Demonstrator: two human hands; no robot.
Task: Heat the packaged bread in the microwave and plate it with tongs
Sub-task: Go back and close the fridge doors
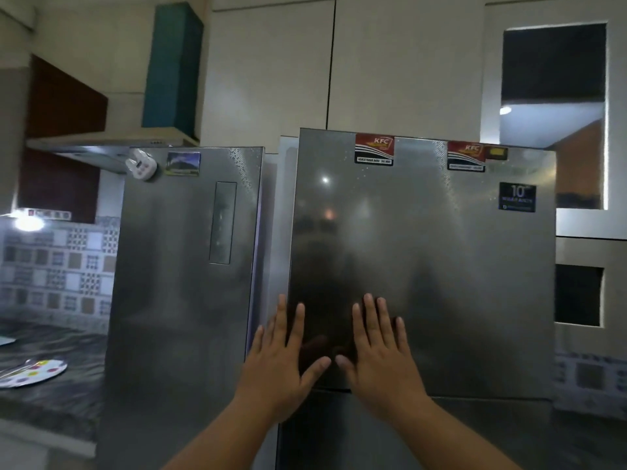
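Fridge door [424, 266] under flat, apparently pressing hands [383, 364]

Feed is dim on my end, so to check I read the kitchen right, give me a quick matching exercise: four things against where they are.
Things:
1. left hand
2. plate
3. white timer
4. blue warranty sticker

Places:
A. upper right of the right fridge door
B. on the dark counter, far left
C. flat on the right fridge door's lower left edge
D. top left corner of the left fridge

Pairs: 1-C, 2-B, 3-D, 4-A
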